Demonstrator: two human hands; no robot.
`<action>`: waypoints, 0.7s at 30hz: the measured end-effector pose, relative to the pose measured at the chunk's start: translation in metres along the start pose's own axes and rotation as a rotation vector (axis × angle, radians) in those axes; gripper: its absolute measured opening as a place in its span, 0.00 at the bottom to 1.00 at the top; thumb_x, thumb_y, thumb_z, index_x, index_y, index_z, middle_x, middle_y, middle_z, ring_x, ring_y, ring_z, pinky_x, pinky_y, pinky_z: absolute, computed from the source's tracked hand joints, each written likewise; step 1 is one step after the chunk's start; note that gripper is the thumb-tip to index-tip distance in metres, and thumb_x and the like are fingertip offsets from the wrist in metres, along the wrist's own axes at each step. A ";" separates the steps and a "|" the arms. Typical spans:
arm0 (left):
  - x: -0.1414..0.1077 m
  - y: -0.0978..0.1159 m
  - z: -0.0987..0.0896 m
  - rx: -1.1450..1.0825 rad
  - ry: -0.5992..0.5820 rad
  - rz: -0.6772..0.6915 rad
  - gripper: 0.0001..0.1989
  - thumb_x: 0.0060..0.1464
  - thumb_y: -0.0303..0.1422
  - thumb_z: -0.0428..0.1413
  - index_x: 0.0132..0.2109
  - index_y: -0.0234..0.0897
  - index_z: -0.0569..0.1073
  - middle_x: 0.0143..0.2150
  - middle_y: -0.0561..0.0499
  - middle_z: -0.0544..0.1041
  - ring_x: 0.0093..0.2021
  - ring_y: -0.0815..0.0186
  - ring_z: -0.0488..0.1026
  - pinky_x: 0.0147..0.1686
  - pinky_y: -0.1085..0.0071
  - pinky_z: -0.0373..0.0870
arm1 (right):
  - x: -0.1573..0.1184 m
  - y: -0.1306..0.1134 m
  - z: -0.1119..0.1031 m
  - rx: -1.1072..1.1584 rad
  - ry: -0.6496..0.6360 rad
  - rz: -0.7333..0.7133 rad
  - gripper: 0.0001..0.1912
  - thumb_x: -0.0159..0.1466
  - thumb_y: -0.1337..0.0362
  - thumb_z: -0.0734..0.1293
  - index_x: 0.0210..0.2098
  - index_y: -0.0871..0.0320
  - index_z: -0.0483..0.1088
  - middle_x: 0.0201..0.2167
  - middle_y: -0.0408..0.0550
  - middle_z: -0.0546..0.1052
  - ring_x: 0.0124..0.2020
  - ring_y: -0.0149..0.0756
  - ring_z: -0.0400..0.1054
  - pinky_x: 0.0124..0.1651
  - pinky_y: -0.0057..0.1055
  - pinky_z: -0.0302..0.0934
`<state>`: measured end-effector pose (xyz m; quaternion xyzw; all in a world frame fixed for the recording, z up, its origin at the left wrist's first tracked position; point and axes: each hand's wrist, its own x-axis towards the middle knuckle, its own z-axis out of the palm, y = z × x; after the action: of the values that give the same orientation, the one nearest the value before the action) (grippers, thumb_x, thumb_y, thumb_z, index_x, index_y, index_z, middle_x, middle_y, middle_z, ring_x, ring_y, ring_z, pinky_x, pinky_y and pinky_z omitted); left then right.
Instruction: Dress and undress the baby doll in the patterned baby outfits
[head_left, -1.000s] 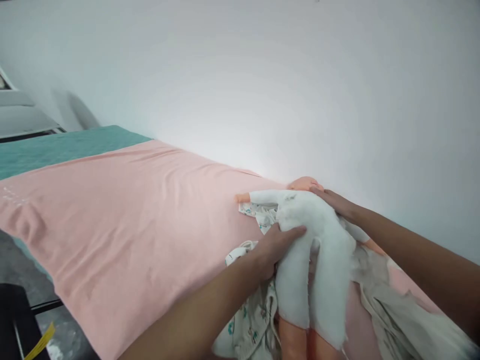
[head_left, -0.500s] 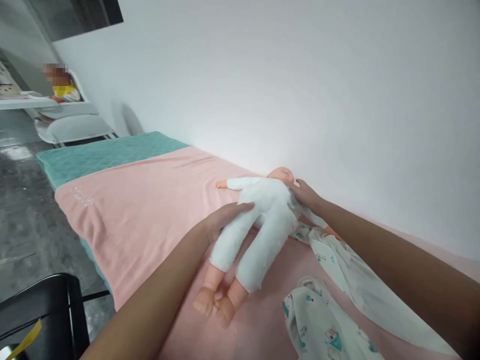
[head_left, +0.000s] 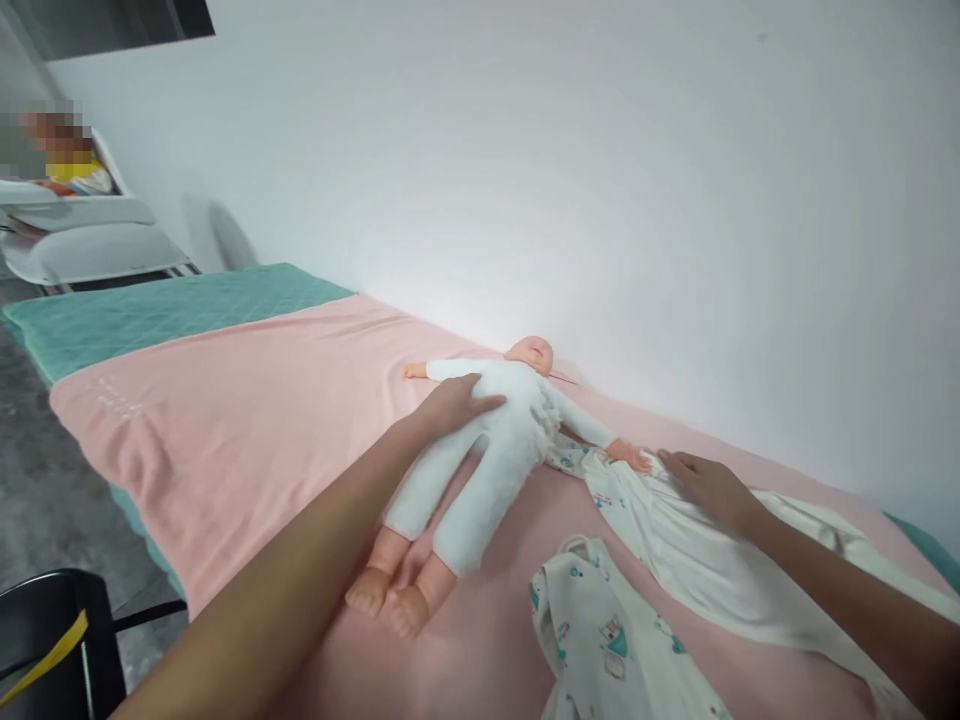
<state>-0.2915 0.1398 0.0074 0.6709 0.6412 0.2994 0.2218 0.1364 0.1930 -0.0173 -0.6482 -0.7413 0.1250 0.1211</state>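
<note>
A baby doll [head_left: 487, 470] with a white soft body lies on its back, its arms spread and its feet towards me. My left hand [head_left: 459, 402] rests on the doll's side at the waist, fingers extended over the belly. By the doll's outstretched hand, my right hand [head_left: 701, 478] is over a white printed baby garment [head_left: 697, 560], fingers stretched towards its upper edge. Its fingertips appear to touch the cloth, though the underside of the hand is hidden. Nearer to me lies a second white piece of clothing [head_left: 600, 640] with small green prints.
A pink blanket [head_left: 225, 400] covers most of a green quilted pad [head_left: 187, 300] along a white wall [head_left: 600, 180]. A black chair [head_left: 60, 640] with a yellow strap stands at the lower left. Farther back are white chairs [head_left: 97, 250] and a small figure in yellow [head_left: 71, 170].
My right hand has left the doll's neck and shoulder and moved right to the white garment. My left hand stays on the doll. The view has shifted somewhat to the right.
</note>
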 end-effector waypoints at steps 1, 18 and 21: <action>0.002 0.001 -0.001 0.041 -0.025 0.018 0.36 0.51 0.59 0.50 0.56 0.36 0.69 0.56 0.42 0.74 0.55 0.50 0.71 0.50 0.62 0.68 | -0.013 0.011 -0.004 -0.004 -0.035 -0.005 0.28 0.62 0.39 0.54 0.34 0.52 0.75 0.43 0.48 0.80 0.45 0.50 0.72 0.50 0.40 0.62; 0.014 0.100 0.091 0.701 0.116 0.141 0.33 0.59 0.43 0.49 0.68 0.39 0.54 0.73 0.40 0.45 0.71 0.45 0.39 0.64 0.36 0.34 | -0.116 0.056 0.001 -0.061 -0.236 -0.275 0.51 0.44 0.36 0.71 0.61 0.55 0.60 0.60 0.60 0.64 0.62 0.59 0.55 0.61 0.49 0.52; 0.021 0.099 0.093 0.746 0.108 0.040 0.33 0.59 0.42 0.48 0.69 0.38 0.52 0.73 0.40 0.44 0.72 0.46 0.38 0.64 0.37 0.34 | -0.123 0.058 0.014 -0.053 -0.160 -0.234 0.51 0.46 0.35 0.70 0.61 0.56 0.58 0.60 0.61 0.63 0.61 0.58 0.55 0.60 0.49 0.51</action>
<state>-0.1562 0.1608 0.0103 0.7012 0.7036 0.0845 -0.0777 0.2015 0.0779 -0.0519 -0.5483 -0.8221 0.1417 0.0581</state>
